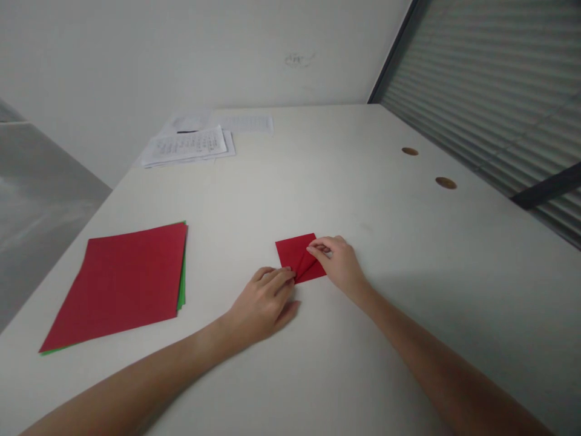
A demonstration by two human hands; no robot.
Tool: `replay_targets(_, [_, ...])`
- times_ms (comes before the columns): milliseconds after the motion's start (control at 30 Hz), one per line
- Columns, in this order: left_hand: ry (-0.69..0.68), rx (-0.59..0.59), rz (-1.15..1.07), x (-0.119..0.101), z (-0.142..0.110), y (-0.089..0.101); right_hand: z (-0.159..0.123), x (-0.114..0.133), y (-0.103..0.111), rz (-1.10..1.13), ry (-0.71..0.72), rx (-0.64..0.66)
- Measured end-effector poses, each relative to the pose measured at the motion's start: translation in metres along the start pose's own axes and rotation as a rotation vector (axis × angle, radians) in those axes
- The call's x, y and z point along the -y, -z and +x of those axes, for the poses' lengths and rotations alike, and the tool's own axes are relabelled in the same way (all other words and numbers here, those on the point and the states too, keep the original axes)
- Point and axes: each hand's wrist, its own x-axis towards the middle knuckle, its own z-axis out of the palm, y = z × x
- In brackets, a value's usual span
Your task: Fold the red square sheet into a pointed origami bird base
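A small folded square of red paper (295, 247) lies on the white table, with a raised fold running from its near edge toward the right. The fingertips of my left hand (267, 297) rest on its near left corner; the thumb is spread away on the table. My right hand (338, 263) pinches a flap of the paper between thumb and index finger and covers its right side. Farther left is a stack of larger sheets, a red sheet (122, 278) on top and green paper (182, 284) showing beneath its right edge.
Printed or written white papers (186, 145) are piled at the far left of the table (318, 169). Two round holes (410, 151) are set in the tabletop near the right edge. A wall (227, 48) stands behind, and a window with blinds (490, 79) is at the right.
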Motion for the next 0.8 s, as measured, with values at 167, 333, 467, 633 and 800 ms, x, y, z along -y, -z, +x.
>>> replay_targets(167, [0.008, -0.029, 0.023, -0.0029, 0.0001, -0.0031, -0.0019, 0.0016, -0.0007, -0.019, -0.021, -0.026])
replay_targets(333, [0.012, -0.068, -0.005, -0.0038, 0.0014, -0.0054, -0.0007, 0.0033, -0.0003, -0.041, -0.012, -0.026])
replay_targets(467, [-0.014, -0.078, -0.006, -0.0038, 0.0013, -0.0063, 0.0001, 0.005, -0.0013, -0.064, 0.005, -0.023])
replay_targets(633, [-0.037, -0.044, -0.075, -0.0021, -0.0001, -0.006, -0.0002, 0.0033, -0.0013, -0.111, 0.032, -0.013])
replay_targets(800, [0.007, 0.015, -0.14, -0.0022, 0.0016, -0.0017, -0.0005, 0.0, -0.001, -0.124, 0.057, 0.013])
